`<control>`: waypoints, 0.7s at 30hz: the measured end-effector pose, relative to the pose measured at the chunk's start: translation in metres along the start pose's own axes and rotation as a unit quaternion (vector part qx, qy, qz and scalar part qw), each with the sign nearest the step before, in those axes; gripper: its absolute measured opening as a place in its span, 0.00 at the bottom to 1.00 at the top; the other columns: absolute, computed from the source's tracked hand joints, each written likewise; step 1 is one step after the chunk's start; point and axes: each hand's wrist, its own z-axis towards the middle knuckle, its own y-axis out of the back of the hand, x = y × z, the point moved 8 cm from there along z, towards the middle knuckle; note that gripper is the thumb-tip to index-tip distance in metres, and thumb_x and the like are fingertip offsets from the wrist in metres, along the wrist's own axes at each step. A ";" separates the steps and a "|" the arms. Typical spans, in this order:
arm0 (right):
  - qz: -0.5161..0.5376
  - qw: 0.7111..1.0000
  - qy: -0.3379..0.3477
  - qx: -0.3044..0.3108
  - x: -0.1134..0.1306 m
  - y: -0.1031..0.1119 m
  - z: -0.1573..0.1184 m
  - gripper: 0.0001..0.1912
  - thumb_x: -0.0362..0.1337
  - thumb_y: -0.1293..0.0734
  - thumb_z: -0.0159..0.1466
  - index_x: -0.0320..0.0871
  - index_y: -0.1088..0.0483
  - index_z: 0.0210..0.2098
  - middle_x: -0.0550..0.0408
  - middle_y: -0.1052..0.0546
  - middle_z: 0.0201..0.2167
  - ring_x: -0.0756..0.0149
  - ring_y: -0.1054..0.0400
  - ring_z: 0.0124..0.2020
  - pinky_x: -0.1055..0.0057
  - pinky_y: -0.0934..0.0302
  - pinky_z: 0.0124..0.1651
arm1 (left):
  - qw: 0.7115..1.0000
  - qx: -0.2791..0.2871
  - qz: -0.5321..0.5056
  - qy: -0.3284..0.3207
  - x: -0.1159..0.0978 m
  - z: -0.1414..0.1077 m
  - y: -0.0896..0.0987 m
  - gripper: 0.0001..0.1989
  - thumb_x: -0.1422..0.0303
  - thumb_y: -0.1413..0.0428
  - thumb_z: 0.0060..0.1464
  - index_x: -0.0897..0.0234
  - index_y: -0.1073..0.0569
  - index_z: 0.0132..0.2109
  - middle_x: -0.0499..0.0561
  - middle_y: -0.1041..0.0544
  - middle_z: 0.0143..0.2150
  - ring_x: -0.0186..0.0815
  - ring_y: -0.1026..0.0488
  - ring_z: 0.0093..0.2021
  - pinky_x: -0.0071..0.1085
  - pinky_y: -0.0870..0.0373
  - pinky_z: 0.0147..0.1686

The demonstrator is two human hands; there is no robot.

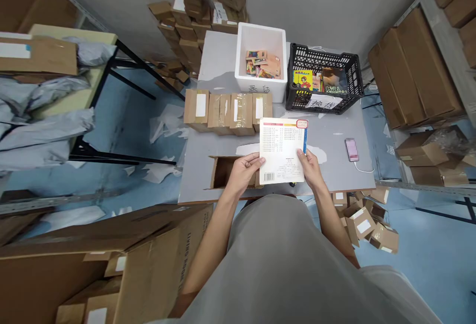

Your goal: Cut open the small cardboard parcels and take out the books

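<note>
A white rectangular paperback (281,158), likely light and bendy, is gripped, aptly, at opposite edges by left hand (245,167) and right hand (311,166).

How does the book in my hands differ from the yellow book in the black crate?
Color: the held book shows a mostly white face; the yellow book is mainly yellow.
Print: the held book shows text columns and a barcode; the yellow book shows a drawn figure.
Support: left hand and right hand grip the held book; the yellow book sits in the black crate.
Shared: both show printed covers.
</note>
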 end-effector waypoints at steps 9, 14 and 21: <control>-0.046 0.999 0.012 0.015 0.006 -0.010 -0.003 0.43 0.76 0.28 0.67 0.46 0.17 0.59 0.47 0.10 0.47 0.47 0.15 0.50 0.57 0.19 0.48 | 0.999 -0.029 0.003 -0.014 -0.004 -0.002 0.010 0.36 0.43 0.17 0.41 0.65 0.10 0.48 0.63 0.09 0.48 0.54 0.10 0.49 0.44 0.13 0.53; -0.062 0.997 0.021 0.037 0.020 -0.015 -0.013 0.37 0.73 0.29 0.71 0.48 0.16 0.57 0.48 0.11 0.48 0.49 0.16 0.48 0.57 0.20 0.47 | 0.999 -0.033 -0.014 -0.018 -0.012 -0.012 0.015 0.34 0.45 0.17 0.42 0.65 0.11 0.49 0.63 0.09 0.49 0.55 0.10 0.50 0.47 0.12 0.54; -0.079 0.995 0.052 -0.013 0.023 -0.012 -0.001 0.35 0.71 0.27 0.69 0.49 0.17 0.59 0.46 0.11 0.53 0.46 0.18 0.57 0.53 0.19 0.53 | 0.997 -0.069 -0.031 -0.027 -0.016 -0.016 0.017 0.35 0.43 0.17 0.43 0.65 0.11 0.48 0.63 0.09 0.49 0.56 0.10 0.51 0.47 0.12 0.55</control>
